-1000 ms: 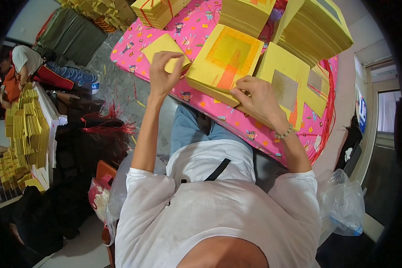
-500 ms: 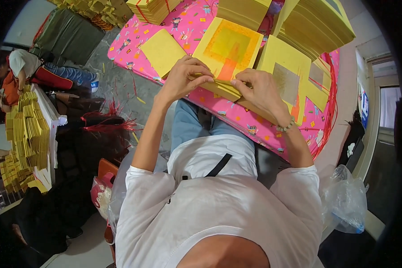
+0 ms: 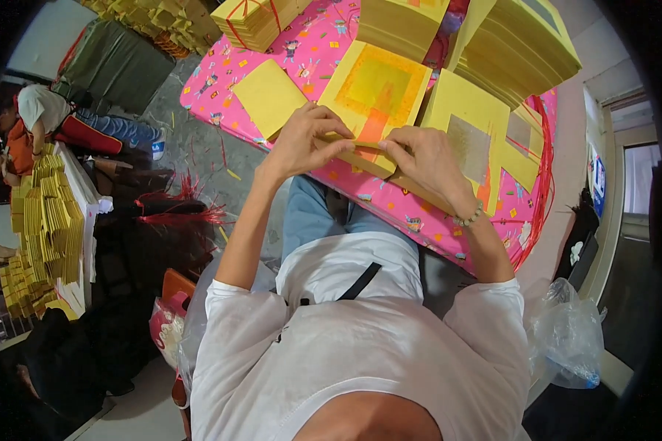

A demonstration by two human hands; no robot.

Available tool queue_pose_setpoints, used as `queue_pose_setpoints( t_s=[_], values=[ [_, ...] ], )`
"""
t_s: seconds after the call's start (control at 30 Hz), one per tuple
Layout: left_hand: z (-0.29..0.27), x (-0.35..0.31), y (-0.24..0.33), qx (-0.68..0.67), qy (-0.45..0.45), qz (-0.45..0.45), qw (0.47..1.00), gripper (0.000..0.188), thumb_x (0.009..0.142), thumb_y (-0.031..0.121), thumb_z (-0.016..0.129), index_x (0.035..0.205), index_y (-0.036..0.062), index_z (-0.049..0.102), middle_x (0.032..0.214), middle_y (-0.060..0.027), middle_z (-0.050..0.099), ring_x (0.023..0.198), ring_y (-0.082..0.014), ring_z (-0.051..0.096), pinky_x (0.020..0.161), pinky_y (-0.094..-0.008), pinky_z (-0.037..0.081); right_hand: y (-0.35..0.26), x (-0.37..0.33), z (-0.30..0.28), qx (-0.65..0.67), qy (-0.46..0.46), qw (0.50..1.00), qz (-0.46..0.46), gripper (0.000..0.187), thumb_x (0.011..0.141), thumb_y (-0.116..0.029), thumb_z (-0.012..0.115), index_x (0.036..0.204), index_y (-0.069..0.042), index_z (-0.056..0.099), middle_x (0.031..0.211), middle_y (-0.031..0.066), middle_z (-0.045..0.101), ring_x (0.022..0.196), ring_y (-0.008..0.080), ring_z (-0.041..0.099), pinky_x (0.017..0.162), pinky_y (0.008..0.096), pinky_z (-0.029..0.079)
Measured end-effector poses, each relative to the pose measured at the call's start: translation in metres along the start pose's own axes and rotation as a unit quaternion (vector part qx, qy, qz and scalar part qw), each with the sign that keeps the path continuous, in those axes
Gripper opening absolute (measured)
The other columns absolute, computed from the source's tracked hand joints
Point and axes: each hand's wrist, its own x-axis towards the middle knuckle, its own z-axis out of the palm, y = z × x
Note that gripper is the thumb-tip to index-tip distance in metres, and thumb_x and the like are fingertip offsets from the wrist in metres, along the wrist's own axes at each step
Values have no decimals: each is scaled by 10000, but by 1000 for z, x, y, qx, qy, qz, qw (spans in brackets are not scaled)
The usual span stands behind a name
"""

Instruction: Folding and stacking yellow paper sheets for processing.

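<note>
The left hand [image 3: 309, 142] is nearly closed, its fingers curled and its thumb stretched toward the centre, pinching the near edge of the top sheet on a yellow paper stack [image 3: 381, 77] at upper centre. The right hand [image 3: 423, 158] is also bent nearly closed, thumb and forefinger gripping the same edge slightly farther right; its other fingers curl under. Between the two, the edge is lifted into a narrow, folded strip. A beaded bracelet [image 3: 469, 214] of small rounded beads circles the right wrist.

The paper is matte and squarish, and the stack has layered sides. Its top bears an orange-bordered square of dull gold, with an orange-red patch reaching toward the hands. Just left lies a plain, smooth yellow piece [image 3: 270, 97]; just right, another stack [image 3: 467, 136] carries a greyish, metallic-looking square. Thick blocks of layered paper [image 3: 518, 55] rise at upper right. All rest on a table [image 3: 320, 51] with a bright pink, figure-printed cover. Thin red strands [image 3: 546, 187] hang glossy and tangled along its right edge.
</note>
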Motion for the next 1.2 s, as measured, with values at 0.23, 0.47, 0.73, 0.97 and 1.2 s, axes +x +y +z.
queue_pose_setpoints(
  t_s=[0.23,0.47,0.73,0.97,1.2],
  values=[
    [16,9,7,158,37,54,985,225,708,123,685,924,98,628,922,-41,599,873,-248,540,746,-372,442,-3,0,-6,26,53,997,-44,257,818,-292,637,854,-38,635,852,144,613,776,298,610,666,390,487],
    [9,12,1,-37,252,-40,966,249,777,-16,577,1012,65,595,841,-123,583,786,-290,563,708,-333,455,4,3,-10,126,281,951,-34,638,729,-265,769,1228,-19,455,1275,170,397,1157,292,472,918,393,443],
    [14,7,0,-406,151,-59,899,229,922,69,511,1128,-22,549,1025,-19,615,941,-84,554,823,-251,451,26,28,1,330,130,935,1,1004,639,-311,838,1379,-12,227,1372,168,350,1265,302,369,1066,452,261],
    [33,25,-3,-302,171,-28,937,396,855,89,610,1213,0,467,1155,-91,521,1120,-166,478,967,-316,365,5,31,-6,377,45,925,-13,691,704,-163,794,1277,-18,436,1204,85,555,1149,170,494,978,326,397],
    [39,36,4,-365,232,-6,901,464,824,30,608,1245,4,414,1132,-86,516,1101,-169,493,962,-314,374,14,27,0,390,13,920,22,673,712,-166,786,1270,-10,444,1190,96,565,1132,179,508,982,323,392]
  ],
)
